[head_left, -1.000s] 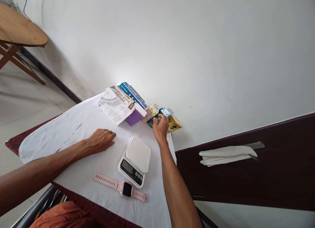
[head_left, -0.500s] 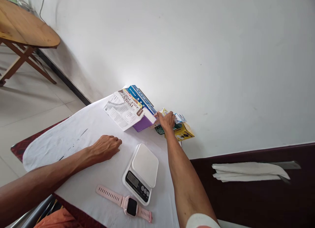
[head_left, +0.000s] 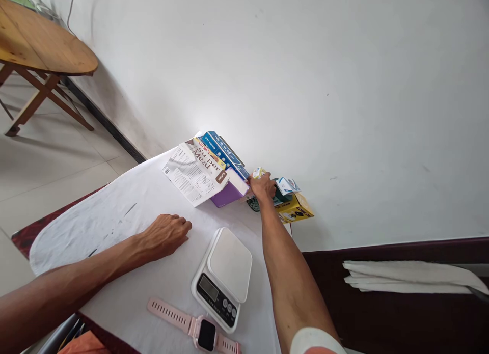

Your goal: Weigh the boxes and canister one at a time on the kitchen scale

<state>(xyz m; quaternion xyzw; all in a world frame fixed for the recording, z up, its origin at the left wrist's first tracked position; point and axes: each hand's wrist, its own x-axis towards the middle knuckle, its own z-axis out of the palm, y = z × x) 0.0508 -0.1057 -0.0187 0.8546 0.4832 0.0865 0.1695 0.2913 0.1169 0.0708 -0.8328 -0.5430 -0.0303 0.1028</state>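
Note:
My right hand [head_left: 263,187] reaches to the far edge of the cloth-covered table, among several cartons. Its fingers are bent around something beside a small yellow-and-white box [head_left: 259,172]; what they grip is hidden behind the hand. A purple box [head_left: 231,189] stands just left of it, and a yellow box [head_left: 298,209] and a blue-and-white packet [head_left: 288,186] are to its right. My left hand [head_left: 167,235] rests on the white cloth with its fingers curled and nothing in them. Right of it lies a white digital scale [head_left: 230,265] with a bare plate.
A white "Super Meal" carton [head_left: 196,175] and a blue box [head_left: 225,153] stand left of the purple box. A pink watch [head_left: 206,333] lies by the near edge. The wall [head_left: 324,114] rises behind the cartons. A wooden folding table [head_left: 46,43] stands far left.
The view has shifted slightly, so the table things appear a little displaced. My right hand stays among the cartons with its fingers bent. My left hand rests in the same place.

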